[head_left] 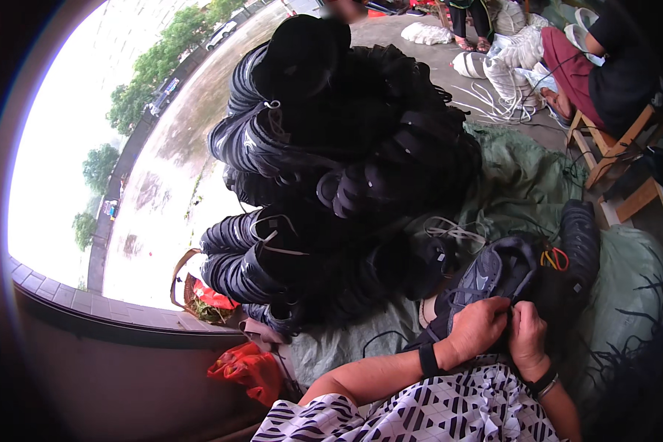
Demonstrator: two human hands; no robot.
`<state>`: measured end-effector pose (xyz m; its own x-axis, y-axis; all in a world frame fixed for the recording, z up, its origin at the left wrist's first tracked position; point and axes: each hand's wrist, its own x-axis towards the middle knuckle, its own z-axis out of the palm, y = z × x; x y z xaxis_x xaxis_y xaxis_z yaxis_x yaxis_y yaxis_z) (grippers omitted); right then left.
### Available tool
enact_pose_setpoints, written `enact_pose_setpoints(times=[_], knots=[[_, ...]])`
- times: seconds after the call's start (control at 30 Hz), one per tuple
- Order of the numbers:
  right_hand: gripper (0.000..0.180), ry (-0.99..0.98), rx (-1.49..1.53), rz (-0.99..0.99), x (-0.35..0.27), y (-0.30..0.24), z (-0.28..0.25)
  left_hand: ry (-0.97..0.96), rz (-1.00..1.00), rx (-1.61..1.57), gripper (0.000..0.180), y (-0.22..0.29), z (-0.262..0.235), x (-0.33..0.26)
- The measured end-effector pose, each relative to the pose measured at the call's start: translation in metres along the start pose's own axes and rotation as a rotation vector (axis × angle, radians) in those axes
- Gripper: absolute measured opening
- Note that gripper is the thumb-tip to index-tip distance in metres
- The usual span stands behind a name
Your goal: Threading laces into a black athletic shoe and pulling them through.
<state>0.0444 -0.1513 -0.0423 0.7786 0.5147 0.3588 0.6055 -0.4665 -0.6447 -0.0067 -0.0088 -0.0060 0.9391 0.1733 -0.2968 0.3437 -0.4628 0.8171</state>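
Right below the near right side of the tall pile of black shoe uppers (331, 147), a dark grey shoe upper (486, 274) lies in front of the person, laced, its opening facing up. Just on the near side of it, the left hand (479, 333) and the right hand (529, 339) are almost closed, thumbs and fingertips brought together close to each other on some dark material (505, 340); whether that is a lace or an edge, I cannot tell. Several uppers in the pile are nested one inside the next, forming ribbed rolls, and another black roll (579, 243) lies to the pile's right. Beside the pile's lower left stands a hoop-handled basket (175, 280), with something red (215, 296) and greenish matter (209, 314) in it. Nearer the person than that side of the pile sits a crumpled red plastic bag (249, 372), its contents hidden. Green sheeting (527, 166) spreads beneath and to the right of the pile. Well beyond its right side, white bundles (510, 79) trail pale cords (486, 105) near a co-worker (615, 74) seated on a low wooden chair (604, 151).
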Motion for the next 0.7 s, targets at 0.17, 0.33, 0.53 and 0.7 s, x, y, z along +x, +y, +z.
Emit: enact_pose_setpoints(times=[0.17,0.33,0.53,0.7], knots=[[0.007,-0.016,0.392,0.46,0.001,0.001,0.003,0.076,0.061,-0.009,0.036,-0.008,0.009,-0.005],[0.014,-0.012,1.043,0.945,0.008,0.009,0.005,0.074,0.124,0.126,0.041,0.0,0.008,-0.009],[0.006,-0.135,0.959,0.844,0.01,0.008,-0.011,0.108,0.161,0.015,0.04,-0.009,0.006,-0.005],[0.013,-0.166,0.451,0.42,0.004,0.027,-0.011,0.05,0.185,0.166,0.033,0.001,0.008,0.001]])
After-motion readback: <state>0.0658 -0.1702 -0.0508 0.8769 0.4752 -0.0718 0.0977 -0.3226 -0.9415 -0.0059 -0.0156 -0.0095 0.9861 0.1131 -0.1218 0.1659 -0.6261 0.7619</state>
